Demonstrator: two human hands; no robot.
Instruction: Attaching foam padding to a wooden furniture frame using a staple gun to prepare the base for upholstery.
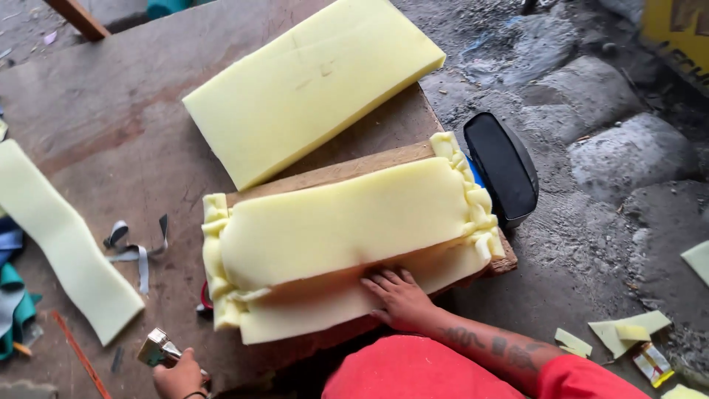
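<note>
**Foam pressed over a wooden board, stapler waiting in the other hand**

From the head camera I look down at a wooden board (336, 171) wrapped in pale yellow foam (340, 229), lying on a brown worktable (111, 111) just right of centre. The foam is folded over the board and bunched into gathers at its left and right ends. My right hand (399, 295) lies flat and open on the near flap, fingers spread, pinning it down without gripping. My left hand (177, 377), at the near left edge of view, is closed around a metal staple gun (156, 347) held just above the table.

I judge the step in hand to be fixing the near flap. The next move seems to call for keeping the flap taut under the right palm while the stapler crosses rightward to it.

A second, thick foam slab (314, 85) lies beyond the board, touching its far edge. A narrow foam strip (66, 244) lies well to the left, with grey fabric scraps (136, 251) between strip and board. A black padded seat piece (502, 166) stands just beside the board's right end, past the table edge. The board's right end overhangs that edge above rough ground (613, 162), so room is tight there. Open table lies between stapler and board.
</note>
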